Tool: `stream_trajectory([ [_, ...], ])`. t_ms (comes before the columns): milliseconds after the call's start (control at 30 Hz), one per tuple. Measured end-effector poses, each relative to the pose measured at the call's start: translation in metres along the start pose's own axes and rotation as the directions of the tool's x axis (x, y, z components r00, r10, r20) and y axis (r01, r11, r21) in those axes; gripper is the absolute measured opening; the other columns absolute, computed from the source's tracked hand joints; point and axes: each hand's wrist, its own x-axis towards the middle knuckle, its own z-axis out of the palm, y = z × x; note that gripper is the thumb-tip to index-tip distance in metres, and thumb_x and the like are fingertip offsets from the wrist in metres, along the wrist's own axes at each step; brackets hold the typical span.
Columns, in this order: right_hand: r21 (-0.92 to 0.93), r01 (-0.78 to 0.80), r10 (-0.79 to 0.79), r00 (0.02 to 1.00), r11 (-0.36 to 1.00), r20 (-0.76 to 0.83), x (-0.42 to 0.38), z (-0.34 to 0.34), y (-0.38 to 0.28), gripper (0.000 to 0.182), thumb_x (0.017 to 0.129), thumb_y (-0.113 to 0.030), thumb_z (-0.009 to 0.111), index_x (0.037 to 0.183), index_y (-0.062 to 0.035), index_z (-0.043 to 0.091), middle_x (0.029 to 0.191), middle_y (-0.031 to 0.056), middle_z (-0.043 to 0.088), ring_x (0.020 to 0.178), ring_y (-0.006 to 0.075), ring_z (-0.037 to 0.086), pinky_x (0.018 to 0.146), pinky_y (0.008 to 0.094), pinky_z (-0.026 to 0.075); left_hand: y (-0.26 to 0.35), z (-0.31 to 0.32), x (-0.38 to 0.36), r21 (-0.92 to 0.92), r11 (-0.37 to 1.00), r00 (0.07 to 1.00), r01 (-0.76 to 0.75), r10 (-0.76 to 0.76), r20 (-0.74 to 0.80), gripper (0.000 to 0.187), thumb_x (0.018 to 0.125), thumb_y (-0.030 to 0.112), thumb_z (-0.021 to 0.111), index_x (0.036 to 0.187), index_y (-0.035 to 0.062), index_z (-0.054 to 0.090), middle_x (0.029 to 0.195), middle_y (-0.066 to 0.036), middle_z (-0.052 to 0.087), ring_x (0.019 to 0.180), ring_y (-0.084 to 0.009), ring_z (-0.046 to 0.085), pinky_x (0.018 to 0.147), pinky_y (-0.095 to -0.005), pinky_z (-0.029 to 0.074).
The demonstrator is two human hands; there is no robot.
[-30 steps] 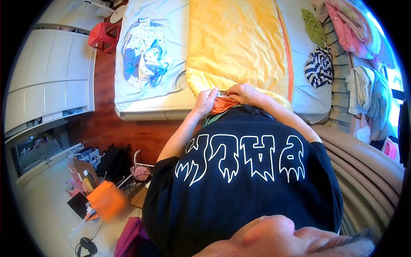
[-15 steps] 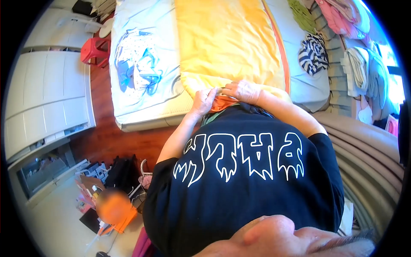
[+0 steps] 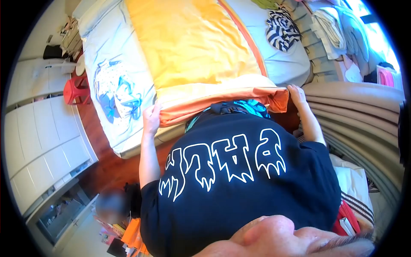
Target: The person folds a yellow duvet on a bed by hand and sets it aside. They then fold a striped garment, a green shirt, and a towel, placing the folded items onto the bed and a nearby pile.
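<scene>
A yellow and orange quilt [image 3: 192,47] lies lengthwise over the light blue bed sheet [image 3: 284,66]. Its near end is lifted off the bed and stretched sideways in front of my waist, with the orange underside showing. My left hand [image 3: 151,119] is closed on the left corner of this end. At the opposite corner, my right hand [image 3: 297,95] pinches the edge, arm reaching out to the side. A strip of cream mattress [image 3: 169,132] shows under the left part of the quilt.
Crumpled white and blue clothes [image 3: 117,92] lie on the bed's left side, and a black-and-white striped cloth [image 3: 282,30] on its right. A red stool [image 3: 77,90] stands left of the bed. Beige curtains [image 3: 355,115] hang at right; white cabinets [image 3: 47,132] line the left.
My hands were close together at the middle of the quilt's near end. Now they are spread wide to its two corners, and the end is pulled straight. The view has shifted and turned.
</scene>
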Motion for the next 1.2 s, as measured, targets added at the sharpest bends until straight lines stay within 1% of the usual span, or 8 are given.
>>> stream_trajectory([
  [200, 0.107, -0.38, 0.376, 0.925, 0.919, 0.058, -0.05, 0.064, -0.014, 0.006, 0.084, -0.014, 0.049, 0.082, -0.0104, 0.053, 0.08, 0.0133, 0.059, 0.079, 0.0343, 0.061, 0.067, 0.0448, 0.049, -0.017, -0.012, 0.0, 0.057, 0.977, 0.978, 0.205, -0.206, 0.021, 0.036, 0.093, 0.022, 0.055, 0.06, 0.0073, 0.05, 0.06, 0.007, 0.045, 0.055, -0.0021, 0.036, 0.047, -0.0222, 0.028],
  [433, 0.273, -0.356, 0.38, 0.924, 0.894, -0.04, -0.061, 0.101, -0.019, 0.004, 0.08, -0.006, 0.05, 0.079, -0.0082, 0.052, 0.076, 0.016, 0.057, 0.076, 0.0362, 0.058, 0.063, 0.0449, 0.047, -0.019, -0.033, -0.005, 0.057, 0.968, 0.967, 0.246, -0.241, -0.087, 0.036, 0.092, 0.021, 0.055, 0.059, 0.0112, 0.047, 0.059, 0.007, 0.041, 0.054, -0.0027, 0.035, 0.047, -0.0221, 0.027],
  [567, 0.52, -0.627, 0.802, 0.55, 0.58, -0.233, -0.104, 0.153, 0.003, 0.036, 0.085, -0.037, 0.058, 0.075, -0.0028, 0.053, 0.069, 0.0137, 0.056, 0.068, 0.0325, 0.059, 0.064, 0.0428, 0.047, -0.014, -0.043, -0.028, -0.051, 0.941, 0.895, 0.334, -0.334, -0.295, 0.033, 0.094, 0.026, 0.053, 0.064, 0.0101, 0.053, 0.06, 0.006, 0.046, 0.054, -0.0031, 0.041, 0.049, -0.0211, 0.033],
  [600, 0.476, -0.805, 0.857, 0.484, 0.355, 0.18, -0.119, 0.191, 0.024, 0.05, 0.083, -0.052, 0.058, 0.08, -0.0021, 0.058, 0.071, 0.0118, 0.061, 0.067, 0.0292, 0.061, 0.064, 0.0415, 0.048, -0.014, -0.045, -0.033, -0.066, 0.921, 0.879, 0.383, -0.385, -0.28, 0.034, 0.094, 0.028, 0.052, 0.066, 0.0094, 0.054, 0.062, 0.005, 0.047, 0.055, -0.0029, 0.041, 0.05, -0.0208, 0.034],
  [633, 0.433, -0.87, 0.621, 0.208, -0.236, 0.756, -0.113, 0.176, 0.019, 0.067, 0.081, -0.065, 0.052, 0.099, -0.0014, 0.061, 0.076, 0.0114, 0.063, 0.061, 0.0282, 0.06, 0.066, 0.0401, 0.049, -0.019, -0.049, -0.04, -0.084, 0.899, 0.859, 0.43, -0.436, -0.267, 0.034, 0.095, 0.03, 0.051, 0.068, 0.0088, 0.056, 0.063, 0.005, 0.049, 0.057, -0.0027, 0.041, 0.051, -0.0204, 0.035],
  [700, 0.266, -0.844, 0.337, 0.109, -0.465, 0.935, -0.096, 0.162, -0.013, 0.101, 0.073, -0.084, 0.029, 0.134, -0.0043, 0.036, 0.112, 0.0213, 0.054, 0.083, 0.0283, 0.056, 0.078, 0.0436, 0.048, -0.06, -0.058, -0.042, -0.038, 0.886, 0.852, 0.462, -0.455, -0.258, 0.035, 0.095, 0.032, 0.051, 0.071, 0.0074, 0.058, 0.063, 0.004, 0.051, 0.056, -0.0036, 0.044, 0.05, -0.0207, 0.036],
  [833, 0.242, -0.228, 0.043, 0.637, -0.943, 0.77, -0.039, 0.153, -0.086, 0.087, 0.082, -0.076, 0.02, 0.14, -0.0118, 0.03, 0.135, 0.0179, 0.041, 0.114, 0.0346, 0.049, 0.095, 0.0485, 0.041, -0.065, -0.039, -0.064, -0.121, 0.88, 0.835, 0.459, -0.474, -0.281, 0.035, 0.094, 0.033, 0.052, 0.07, 0.0084, 0.058, 0.058, 0.003, 0.051, 0.047, -0.0065, 0.045, 0.045, -0.0216, 0.037],
  [1200, 0.531, -0.371, 0.148, 0.699, -0.762, 0.7, -0.08, 0.156, -0.088, 0.071, 0.09, -0.064, 0.027, 0.137, -0.0118, 0.036, 0.133, 0.0134, 0.044, 0.114, 0.0301, 0.049, 0.094, 0.0451, 0.043, -0.096, -0.03, -0.096, 0.224, 0.775, 0.805, 0.591, -0.583, -0.105, 0.036, 0.087, 0.03, 0.064, 0.06, 0.0062, 0.057, 0.053, 0.002, 0.05, 0.046, -0.0055, 0.042, 0.043, -0.0225, 0.032],
])
